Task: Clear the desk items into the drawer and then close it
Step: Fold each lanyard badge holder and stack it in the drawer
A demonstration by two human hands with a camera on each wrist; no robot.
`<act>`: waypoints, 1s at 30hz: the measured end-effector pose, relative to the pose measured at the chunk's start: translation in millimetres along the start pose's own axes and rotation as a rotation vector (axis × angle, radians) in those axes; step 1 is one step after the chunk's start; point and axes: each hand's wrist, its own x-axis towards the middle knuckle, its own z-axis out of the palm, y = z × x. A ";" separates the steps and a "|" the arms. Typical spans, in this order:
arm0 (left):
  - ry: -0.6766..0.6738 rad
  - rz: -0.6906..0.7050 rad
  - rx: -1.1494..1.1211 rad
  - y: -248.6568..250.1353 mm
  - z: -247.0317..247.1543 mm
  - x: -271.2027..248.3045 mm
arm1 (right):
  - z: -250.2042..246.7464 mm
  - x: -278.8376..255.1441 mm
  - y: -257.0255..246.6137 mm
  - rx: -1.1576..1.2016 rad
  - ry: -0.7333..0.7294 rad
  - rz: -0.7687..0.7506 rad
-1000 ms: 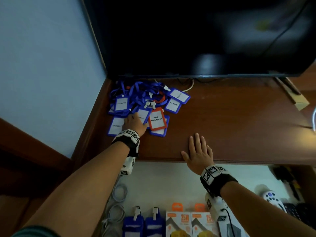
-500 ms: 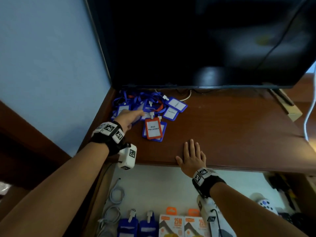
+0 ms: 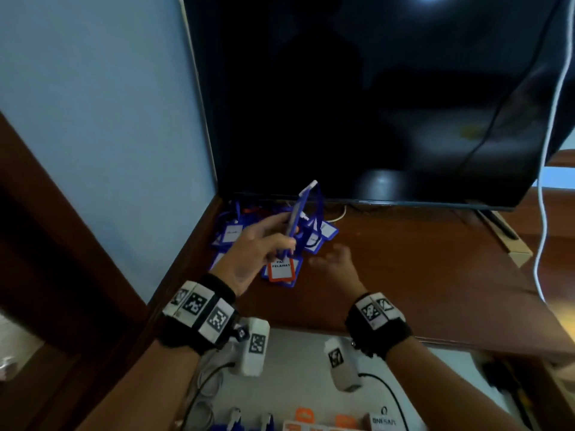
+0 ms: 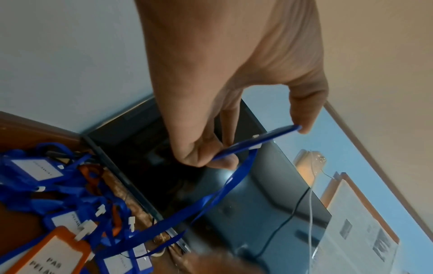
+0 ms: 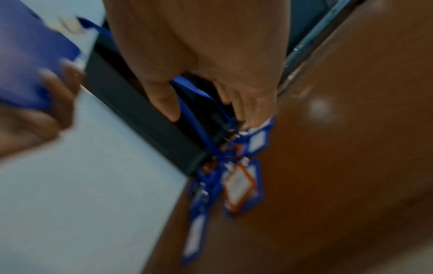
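Note:
A pile of blue badge holders (image 3: 314, 241) with tangled lanyards lies in the desk's back left corner, under the dark screen. An orange-framed badge (image 3: 281, 269) sits at its front. My left hand (image 3: 287, 234) pinches one blue badge holder (image 3: 300, 206) and holds it edge-up above the pile. In the left wrist view that badge (image 4: 234, 152) sits between thumb and fingers, and its lanyard (image 4: 211, 196) trails down to the pile (image 4: 58, 185). My right hand (image 3: 329, 259) hovers at the pile's right edge with loosely curled fingers. The right wrist view is blurred; a lanyard (image 5: 187, 103) runs between thumb and fingers.
The open drawer (image 3: 298, 384) lies below the desk's front edge, holding cables (image 3: 202, 399), blue badges and orange boxes (image 3: 308, 418). A large dark screen (image 3: 373, 104) overhangs the desk's back. A white cable (image 3: 544, 213) hangs at right, by a long box (image 3: 516, 253). A wall stands on the left.
My left hand has picked one blue badge out of the pile and raised it. My right hand has left the desk's front edge and moved forward to the pile.

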 end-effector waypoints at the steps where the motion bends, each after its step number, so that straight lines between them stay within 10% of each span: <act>1: -0.023 0.001 0.028 -5.1 4.2 -5.9 | -6.2 -3.7 -12.1 0.133 0.052 -0.060; 8: -0.093 -0.001 0.003 -34.8 16.5 -34.7 | -30.3 -57.2 -76.4 0.227 -0.039 -0.343; 18: 0.204 -0.082 -0.081 -81.7 32.1 -67.5 | 6.3 -110.2 -23.9 0.523 -0.240 -0.012; 24: 0.094 -0.213 0.083 -98.1 35.6 -74.0 | 13.4 -115.3 -10.3 0.253 -0.146 0.005; 30: -0.082 -0.251 -0.042 -98.6 18.0 -86.9 | -5.0 -125.5 2.6 -0.143 -0.503 0.057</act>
